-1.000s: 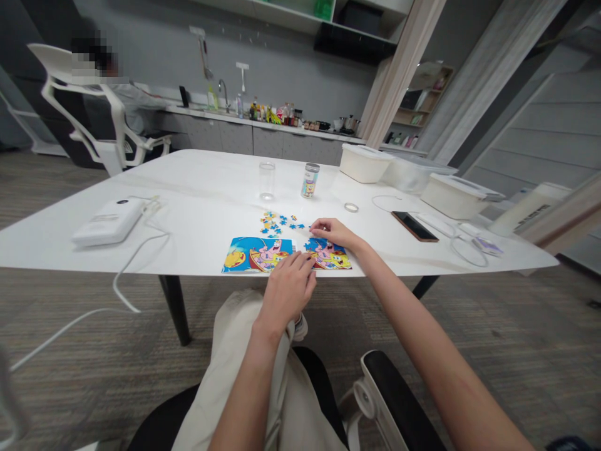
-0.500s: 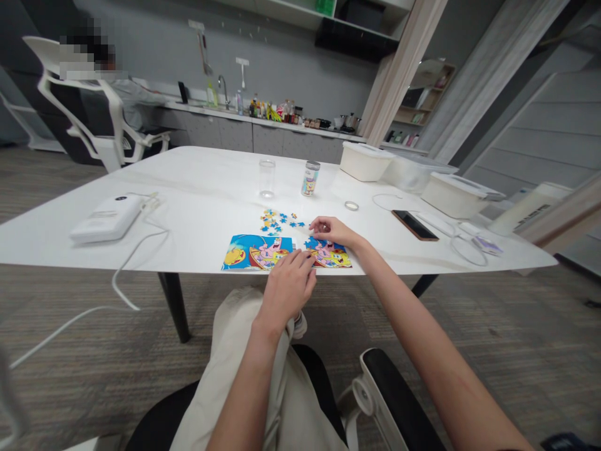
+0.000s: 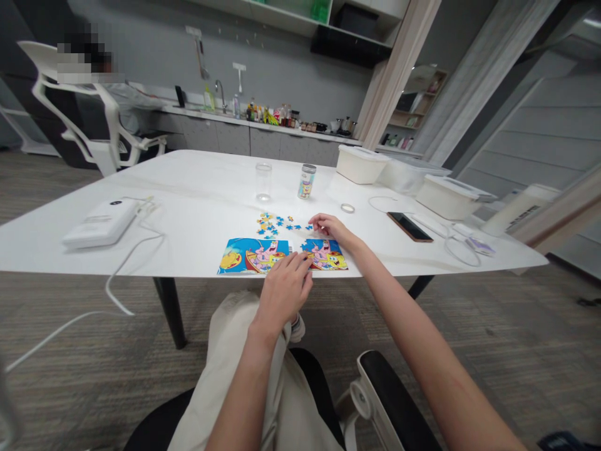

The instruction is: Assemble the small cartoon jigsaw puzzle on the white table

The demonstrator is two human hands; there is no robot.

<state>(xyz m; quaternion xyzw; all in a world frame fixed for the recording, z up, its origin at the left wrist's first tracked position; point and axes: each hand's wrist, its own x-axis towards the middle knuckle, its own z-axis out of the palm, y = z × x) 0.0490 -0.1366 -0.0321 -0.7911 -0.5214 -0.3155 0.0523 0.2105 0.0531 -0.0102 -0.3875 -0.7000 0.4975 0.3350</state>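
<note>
My left hand (image 3: 287, 280) lies palm down with fingers stretched out, across the gap between a cartoon picture sheet (image 3: 251, 254) and a partly assembled jigsaw puzzle (image 3: 331, 257), at the table's near edge. Its fingertips rest on the puzzle's left side and partly cover it. Just beyond the puzzle, my right hand (image 3: 332, 228) has its fingers curled, with thumb and fingertips around a small blue puzzle piece (image 3: 309, 228). Loose puzzle pieces (image 3: 268, 225), blue and yellow, lie scattered to its left, behind the sheet.
A clear jar (image 3: 263, 183), a cartoon-printed can (image 3: 307, 181) and a ring-shaped lid (image 3: 347, 208) stand farther back. A phone (image 3: 409, 227), cables and white bins (image 3: 361, 164) are at right. A white device (image 3: 101, 222) with a cord lies left. Someone sits beyond the table.
My right hand has shifted slightly away from the puzzle toward the loose pieces, its fingertips now at a blue piece. My left hand stays in place. The camera view has shifted a little.
</note>
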